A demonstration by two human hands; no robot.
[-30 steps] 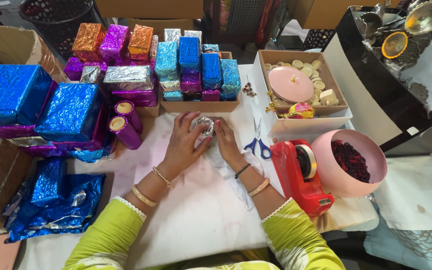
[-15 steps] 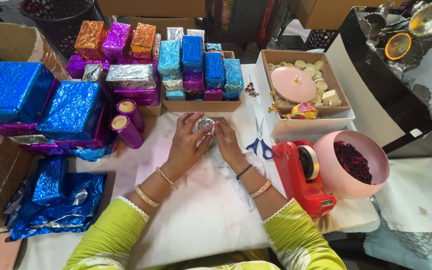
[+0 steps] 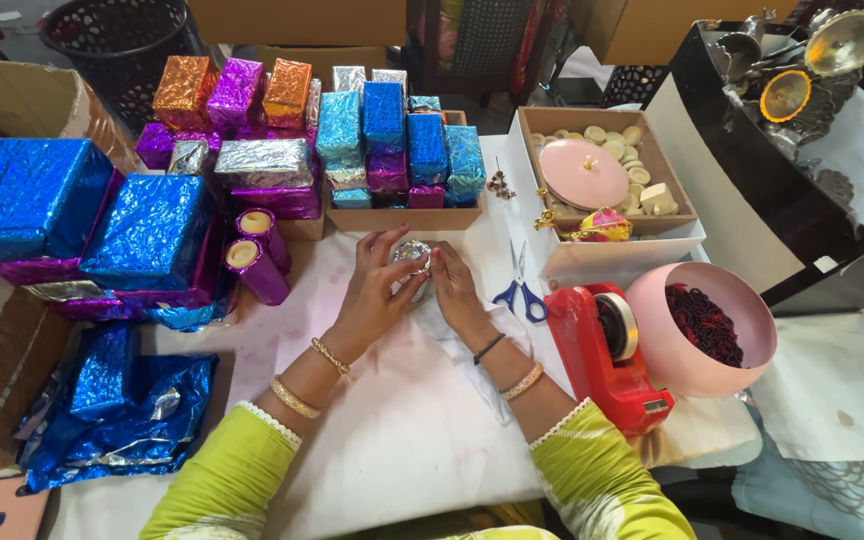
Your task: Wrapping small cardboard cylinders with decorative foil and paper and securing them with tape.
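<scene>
Both of my hands meet over the middle of the white table (image 3: 412, 440), closed around a small object wrapped in silver foil (image 3: 412, 252). My left hand (image 3: 377, 290) cups it from the left, fingers curled on top. My right hand (image 3: 455, 285) presses on it from the right. Under my right wrist lies a crumpled white sheet (image 3: 472, 350). Blue-handled scissors (image 3: 519, 290) lie just right of my right hand.
A red tape dispenser (image 3: 607, 355) and a pink bowl (image 3: 697, 345) of dark red bits stand at the right. Behind are a box (image 3: 607, 195) with a pink lid and white discs, foil-wrapped boxes (image 3: 392, 145), two purple rolls (image 3: 252, 255), big blue parcels (image 3: 92, 220) and loose blue foil (image 3: 112, 410).
My fingers have shifted slightly on the silver foil object. Nothing else has moved.
</scene>
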